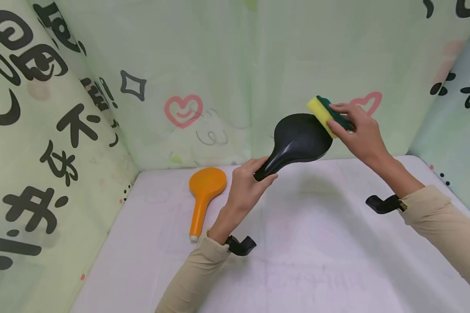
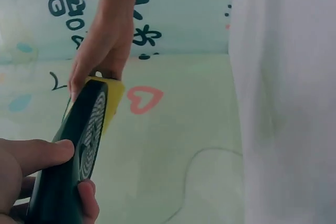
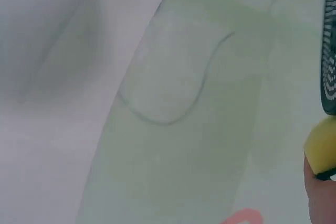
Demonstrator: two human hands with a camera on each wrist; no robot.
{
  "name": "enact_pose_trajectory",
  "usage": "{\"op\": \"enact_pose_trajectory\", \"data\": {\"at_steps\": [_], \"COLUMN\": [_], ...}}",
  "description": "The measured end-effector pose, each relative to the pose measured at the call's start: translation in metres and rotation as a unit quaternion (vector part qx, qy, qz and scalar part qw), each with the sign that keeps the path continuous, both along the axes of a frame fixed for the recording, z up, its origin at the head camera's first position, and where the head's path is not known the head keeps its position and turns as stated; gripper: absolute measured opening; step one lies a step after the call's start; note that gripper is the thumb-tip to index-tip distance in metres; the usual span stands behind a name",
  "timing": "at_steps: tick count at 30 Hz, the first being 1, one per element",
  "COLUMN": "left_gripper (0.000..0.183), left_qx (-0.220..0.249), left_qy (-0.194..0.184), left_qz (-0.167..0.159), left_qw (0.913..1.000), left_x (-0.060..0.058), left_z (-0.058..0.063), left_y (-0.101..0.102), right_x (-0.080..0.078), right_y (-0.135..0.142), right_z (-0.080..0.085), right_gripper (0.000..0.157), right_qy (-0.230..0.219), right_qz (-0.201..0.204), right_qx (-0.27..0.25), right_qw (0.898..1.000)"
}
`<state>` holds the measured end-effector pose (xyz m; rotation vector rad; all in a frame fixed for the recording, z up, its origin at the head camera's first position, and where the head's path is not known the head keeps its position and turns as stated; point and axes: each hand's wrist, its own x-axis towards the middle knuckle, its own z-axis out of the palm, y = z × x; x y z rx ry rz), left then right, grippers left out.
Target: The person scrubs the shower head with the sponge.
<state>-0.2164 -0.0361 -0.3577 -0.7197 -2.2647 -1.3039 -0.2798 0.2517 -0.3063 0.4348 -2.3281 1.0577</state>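
"Showerhead (image 1: 302, 137), black and glossy, up in mid-air above the white table (image 1: 305, 282)! On my monitor the left hand (image 1: 243, 186) grips its handle (image 1: 268, 167), thumb on one side, fingers on the other."

"And the right hand (image 1: 358, 130)?"

"Pinching a yellow-and-green sponge (image 1: 322, 115) between thumb and fingers, yellow side to the far rim of the head. Touching, as best I can judge from this end."

"How's that showerhead going to handle?"

"Light and stiff, I'd say, probably hollow plastic. Slippery if it's wet, and I can't tell whether it is. That broad head should want to tip downward, so I'd back the narrow handle, just where the fingers have it, and keep off the nozzle face (image 2: 93, 137). Hardly fragile, though a drop might crack it. The sponge looks soft: a pinch across its thickness will do."

"Traffic nearby?"

"Orange showerhead (image 1: 207, 184) lying on the table, just beside the left forearm, white end fitting (image 1: 193, 238) close to the left sleeve (image 1: 197, 278). Bring that arm down carelessly and I'd expect a knock! Black wrist mounts (image 1: 241, 246) jut from both cuffs too, and a printed sheet (image 1: 227, 52) rises behind the work."
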Motion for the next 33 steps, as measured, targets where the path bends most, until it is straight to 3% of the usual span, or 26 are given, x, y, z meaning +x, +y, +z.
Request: {"op": "enact_pose_trajectory", "data": {"at_steps": [2,3,5,7,9,12,14,16,19,22,24,26,29,33], "left_gripper": [0.042,0.041,0.041,0.037,0.034,0.029,0.027,0.027,0.027,0.029,0.03,0.032,0.035,0.034], "left_qx": [0.076,0.117,0.197,0.267,0.327,0.387,0.405,0.414,0.412,0.394,0.37,0.349,0.324,0.316], "left_qy": [-0.074,-0.113,-0.181,-0.23,-0.265,-0.313,-0.338,-0.353,-0.359,-0.356,-0.351,-0.353,-0.352,-0.356], "left_qz": [-0.02,-0.031,-0.049,-0.067,-0.09,-0.124,-0.14,-0.149,-0.162,-0.181,-0.194,-0.209,-0.23,-0.251], "left_qw": [0.9941,0.9861,0.9623,0.9333,0.9027,0.8582,0.8379,0.8254,0.8219,0.8282,0.8377,0.8429,0.8474,0.8429], "left_x": [-0.001,-0.001,-0.001,-0.001,-0.001,0.002,0.004,0.007,0.01,0.01,0.01,0.009,0.008,0.008], "left_z": [-0.004,-0.005,-0.006,-0.005,-0.003,0.0,0.001,0.001,0.0,-0.001,0.0,0.0,0.002,0.002], "left_y": [0.0,0.0,0.001,0.004,0.007,0.012,0.013,0.014,0.012,0.009,0.007,0.006,0.005,0.0], "right_x": [0.005,0.009,0.016,0.022,0.024,0.02,0.013,0.004,-0.01,-0.014,-0.009,0.0,0.01,0.012], "right_y": [-0.005,-0.011,-0.028,-0.048,-0.066,-0.08,-0.08,-0.075,-0.064,-0.061,-0.064,-0.071,-0.08,-0.079], "right_z": [-0.002,-0.003,-0.006,-0.01,-0.015,-0.021,-0.021,-0.018,-0.011,-0.007,-0.007,-0.012,-0.019,-0.024], "right_gripper": [0.045,0.045,0.046,0.047,0.045,0.046,0.047,0.044,0.045,0.047,0.047,0.046,0.048,0.044], "right_qy": [-0.028,-0.028,0.006,0.067,0.138,0.236,0.281,0.285,0.227,0.172,0.169,0.2,0.255,0.3], "right_qz": [0.006,0.011,0.029,0.061,0.088,0.097,0.084,0.069,0.045,0.03,0.034,0.062,0.109,0.143], "right_qx": [-0.078,-0.118,-0.174,-0.203,-0.179,-0.09,-0.043,-0.042,-0.098,-0.151,-0.17,-0.17,-0.105,0.011], "right_qw": [0.997,0.993,0.984,0.975,0.97,0.963,0.955,0.955,0.968,0.973,0.97,0.963,0.955,0.943]}}
